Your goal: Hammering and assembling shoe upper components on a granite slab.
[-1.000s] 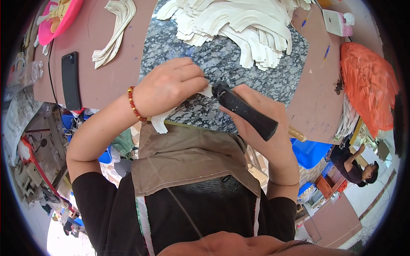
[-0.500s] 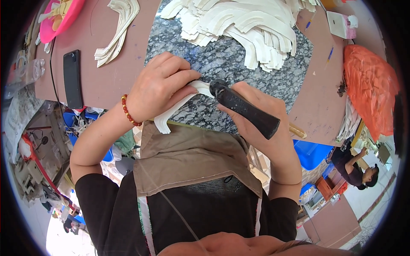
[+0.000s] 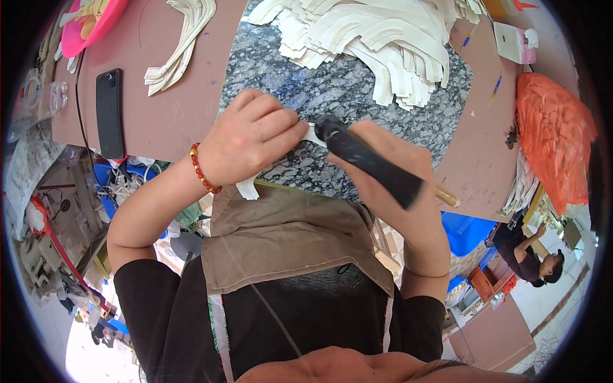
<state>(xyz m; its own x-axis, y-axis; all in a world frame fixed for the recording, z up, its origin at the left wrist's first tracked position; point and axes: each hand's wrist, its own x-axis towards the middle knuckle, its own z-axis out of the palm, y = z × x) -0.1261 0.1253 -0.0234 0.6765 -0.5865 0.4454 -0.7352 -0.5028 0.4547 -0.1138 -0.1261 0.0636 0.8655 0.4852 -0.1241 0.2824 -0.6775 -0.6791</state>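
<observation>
At the bottom of the frame the person's black shirt and a brown cloth apron (image 3: 287, 236) fill the foreground. Just above the apron, at mid-frame, the left hand (image 3: 252, 143), with a red and gold bead bracelet (image 3: 203, 169) on its wrist, pinches a thin curved cream-coloured cut piece (image 3: 248, 187); its fingers (image 3: 281, 121) are pressed together on the piece, whose lower end hangs over the surface edge just left of centre while its upper end shows between the two hands. The right hand (image 3: 396, 163), right of centre, is wrapped around a black cylindrical tool handle (image 3: 370, 167), fingers clamped on it, the tool's rounded head touching the cream piece just beside the left fingertips. Both hands lie over a speckled grey granite slab (image 3: 332, 96) set in the brown board surface (image 3: 179, 115).

Further up, a large heap of the same cream curved pieces (image 3: 377, 38) spreads across the top centre, and a smaller stack (image 3: 182, 41) lies in the upper left. A black phone (image 3: 110, 112) rests flat at left, and a pink bowl-like tray (image 3: 96, 22) sits in the top-left corner. An orange mesh bag (image 3: 552, 137) lies at the right edge, with another person (image 3: 530, 255) seated below it at lower right.
</observation>
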